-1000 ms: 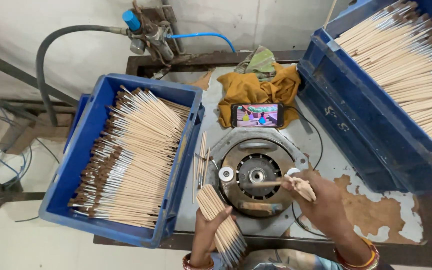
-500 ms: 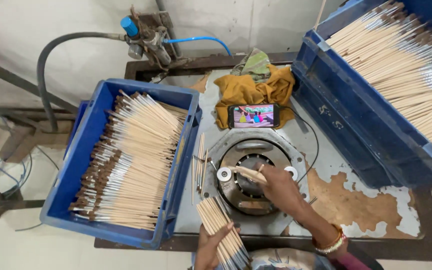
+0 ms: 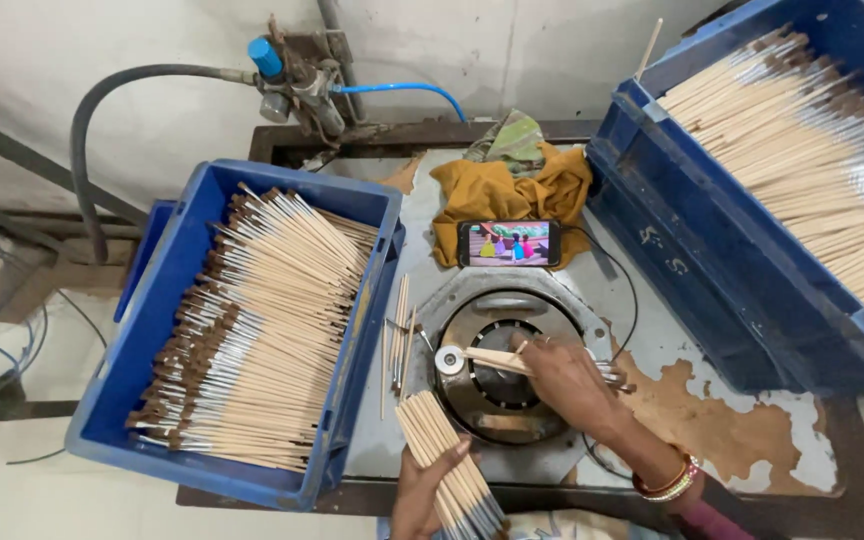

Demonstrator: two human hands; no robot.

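The right hand (image 3: 572, 385) lies over the round metal machine head (image 3: 497, 375) set in the tabletop (image 3: 672, 330), its grip closed on a wooden brush handle (image 3: 497, 360) whose free end points left toward the small silver fitting (image 3: 449, 360) on the machine head's left rim. Metal-tipped ends seem to stick out on the far side of that hand, though the fingers hide them too much to be sure. The left hand (image 3: 422, 490) sits just below the machine head at the near edge, its grip clenched around a bundle of brush handles (image 3: 447, 465) that fans up toward the head. A few loose sticks (image 3: 399, 335) lie just left of the machine head. Further left stands a blue crate (image 3: 152, 330) full of finished brushes; to the right of the head stands a second blue crate (image 3: 692, 240), tilted. Behind the head a phone (image 3: 509, 243) rests on a mustard cloth (image 3: 502, 195).
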